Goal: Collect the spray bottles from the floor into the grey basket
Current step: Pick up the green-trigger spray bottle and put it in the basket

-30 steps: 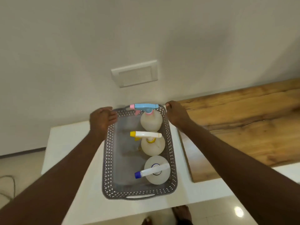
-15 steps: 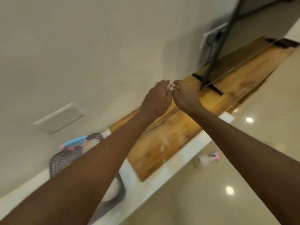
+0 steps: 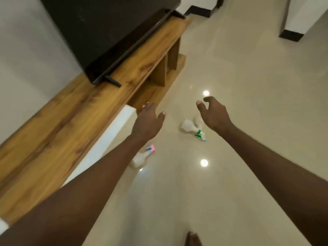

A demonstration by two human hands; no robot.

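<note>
Two white spray bottles lie on the glossy beige floor. The one with a pink and blue nozzle (image 3: 140,158) rests close to the white ledge, partly hidden under my left forearm. The other, with a green and white nozzle (image 3: 190,129), lies further out, and a second whitish shape behind it is partly covered by my right hand. My left hand (image 3: 150,121) is raised with spread fingers and holds nothing. My right hand (image 3: 213,114) hovers above the green-nozzle bottle, fingers curled apart, empty. The grey basket is out of view.
A long wooden TV bench (image 3: 74,119) runs along the wall at left, with a dark TV (image 3: 99,32) on it and a white ledge (image 3: 106,137) in front. My foot (image 3: 192,238) shows at the bottom. White pillars with dark bases (image 3: 291,34) stand far right.
The view has swung right from the basket on the white ledge to the floor. My hands left the basket's rim, met briefly, then spread apart over the bottles.
</note>
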